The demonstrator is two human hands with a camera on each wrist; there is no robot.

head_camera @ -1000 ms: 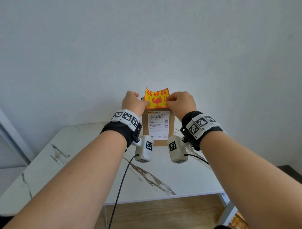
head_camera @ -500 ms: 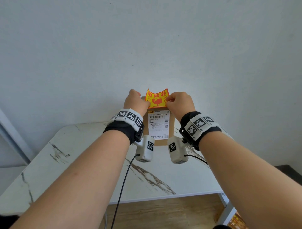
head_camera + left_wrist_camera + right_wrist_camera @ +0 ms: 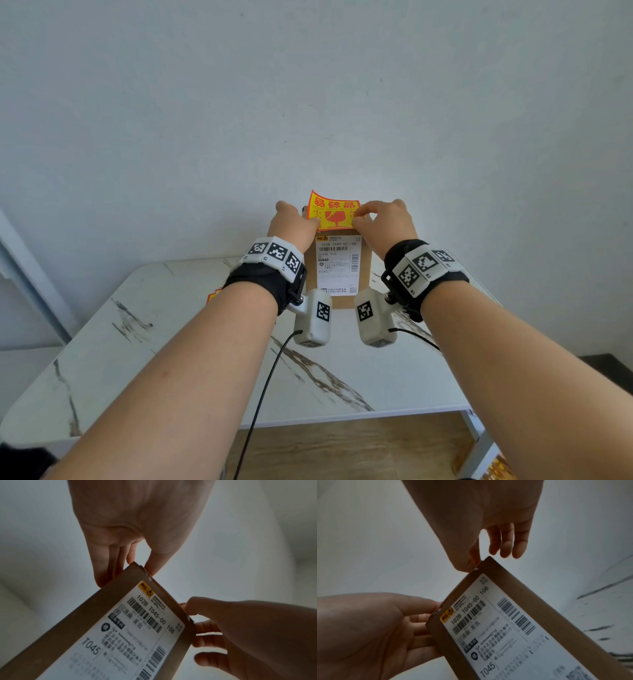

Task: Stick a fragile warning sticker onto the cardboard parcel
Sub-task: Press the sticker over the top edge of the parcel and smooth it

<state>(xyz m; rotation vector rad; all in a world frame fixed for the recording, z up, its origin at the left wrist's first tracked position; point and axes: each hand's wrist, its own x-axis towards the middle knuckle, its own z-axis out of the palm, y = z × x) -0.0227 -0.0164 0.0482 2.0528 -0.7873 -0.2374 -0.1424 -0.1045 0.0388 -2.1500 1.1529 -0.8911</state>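
The parcel (image 3: pixel 337 274) is stood upright on the surface (image 3: pixel 171 342) near the wall, its shipping label (image 3: pixel 338 265) turned toward the head camera. Only in the head view is the sticker (image 3: pixel 332 212) seen: yellow and red, held at the parcel's top edge, its upper part curled free above the box. In the wrist views the sticker is reduced to a thin edge along the parcel's top, while the fingers behind the box are shown. The left hand (image 3: pixel 293 224) is pinched on the sticker's lower left corner, and the right hand (image 3: pixel 383 222) is pinched on its right edge. Both forearms are stretched forward, wrists raised.
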